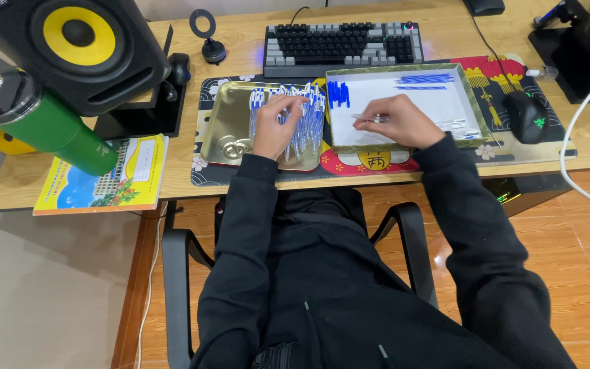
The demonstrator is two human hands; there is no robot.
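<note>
My left hand (276,123) curled into pile of clear blue-capped pens (298,116) in metal tray (223,113) on bench (22,179). My right hand (397,119) pinching one pen barrel (363,117) over white box (438,102), beside blue caps (337,93). Keyboard (343,44) behind.

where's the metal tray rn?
Head view, left of centre: the metal tray sits on the patterned desk mat, under the left hand, directly left of the white box and below the keyboard.
</note>
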